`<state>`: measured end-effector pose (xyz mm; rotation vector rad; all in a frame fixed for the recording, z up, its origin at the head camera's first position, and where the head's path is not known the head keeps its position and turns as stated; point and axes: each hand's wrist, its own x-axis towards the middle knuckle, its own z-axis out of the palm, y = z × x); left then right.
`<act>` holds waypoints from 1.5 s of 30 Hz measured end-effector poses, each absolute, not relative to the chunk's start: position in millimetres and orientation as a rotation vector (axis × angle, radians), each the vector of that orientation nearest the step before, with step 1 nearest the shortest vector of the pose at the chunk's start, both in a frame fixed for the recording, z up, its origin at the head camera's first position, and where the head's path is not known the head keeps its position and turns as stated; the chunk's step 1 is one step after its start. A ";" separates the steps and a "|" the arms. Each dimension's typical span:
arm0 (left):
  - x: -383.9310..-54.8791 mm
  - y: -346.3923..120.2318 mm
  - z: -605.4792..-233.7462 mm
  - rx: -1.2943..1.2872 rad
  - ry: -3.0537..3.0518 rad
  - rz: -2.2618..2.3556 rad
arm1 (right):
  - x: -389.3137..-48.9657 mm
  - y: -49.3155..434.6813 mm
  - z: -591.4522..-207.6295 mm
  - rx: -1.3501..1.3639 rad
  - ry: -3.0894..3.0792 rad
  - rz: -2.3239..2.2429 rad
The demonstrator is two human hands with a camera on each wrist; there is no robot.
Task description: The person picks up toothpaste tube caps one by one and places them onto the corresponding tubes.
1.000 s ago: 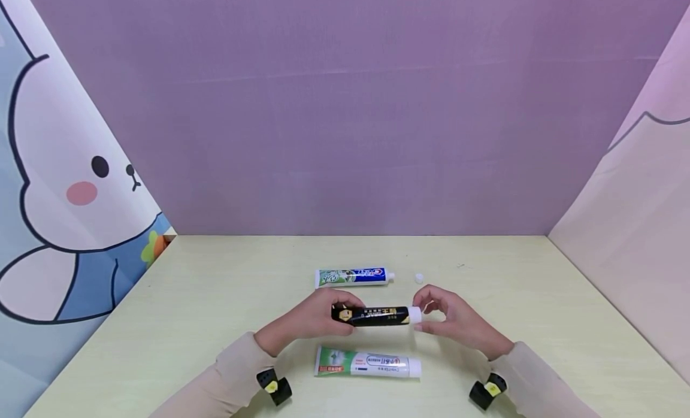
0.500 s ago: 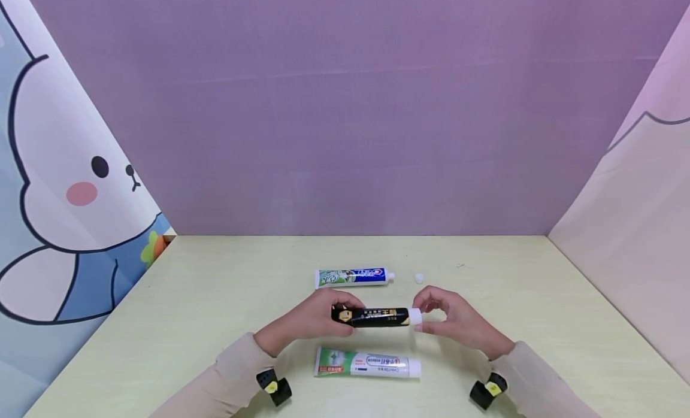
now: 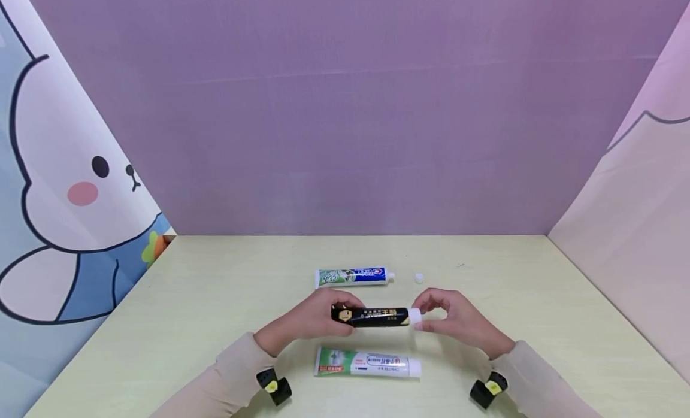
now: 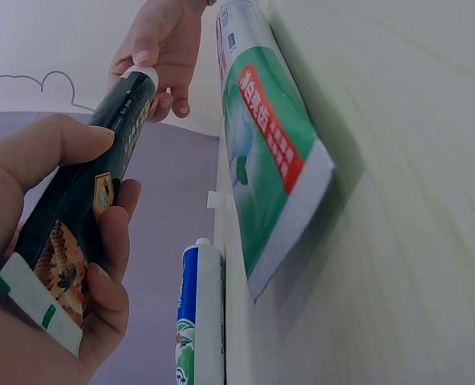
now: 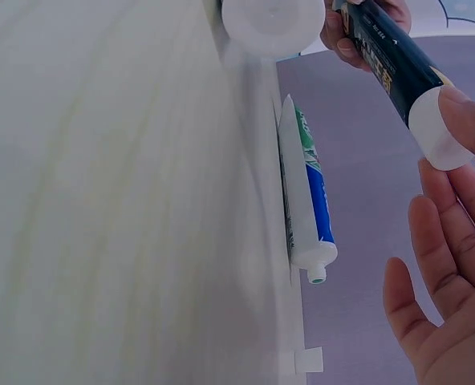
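Observation:
A black toothpaste tube (image 3: 377, 317) with gold print is held lengthwise above the table. Curled round its flat crimped end is my left hand (image 3: 318, 315). At the other end, the thumb and fingers of my right hand (image 3: 458, 319) pinch the white cap (image 3: 414, 315); the right wrist view shows the thumb on one side of the cap (image 5: 440, 132). Nearer me on the table lies a green-and-white toothpaste tube (image 3: 366, 363) with its cap on. A blue-and-green toothpaste tube (image 3: 353, 277) lies beyond the hands, its nozzle bare.
A small white cap (image 3: 418, 278) rests on the table (image 3: 242, 268), right of the blue-and-green tube. A purple panel (image 3: 356, 136) stands behind the table, with printed panels at left and right. Each wrist wears a small black camera.

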<state>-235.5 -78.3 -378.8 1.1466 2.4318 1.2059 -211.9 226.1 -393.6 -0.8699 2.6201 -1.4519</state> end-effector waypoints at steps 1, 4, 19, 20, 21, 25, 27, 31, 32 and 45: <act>-235.6 -78.2 -378.7 1.143 2.430 1.208 | -211.6 225.7 -392.9 -0.849 2.623 -1.444; -235.6 -78.1 -378.3 1.134 2.428 1.212 | -211.1 225.2 -391.5 -0.819 2.623 -1.435; -235.9 -78.3 -378.3 1.128 2.429 1.210 | -212.6 225.9 -395.1 -0.827 2.595 -1.447; -236.0 -78.2 -378.3 1.128 2.428 1.210 | -212.7 225.9 -395.2 -0.827 2.593 -1.445; -236.0 -78.2 -378.3 1.129 2.428 1.209 | -212.8 225.9 -395.2 -0.828 2.592 -1.445; -235.9 -78.1 -378.2 1.127 2.430 1.204 | -212.4 225.6 -394.4 -0.828 2.577 -1.449; -235.7 -78.1 -378.1 1.126 2.430 1.204 | -212.2 225.7 -394.2 -0.830 2.564 -1.450; -235.4 -78.0 -377.7 1.128 2.427 1.205 | -212.5 226.4 -394.3 -0.833 2.537 -1.450; -235.3 -77.8 -377.7 1.129 2.425 1.207 | -212.7 226.6 -394.4 -0.836 2.529 -1.452; -235.2 -78.0 -378.3 1.138 2.424 1.208 | -215.7 232.6 -396.3 -0.896 2.377 -1.457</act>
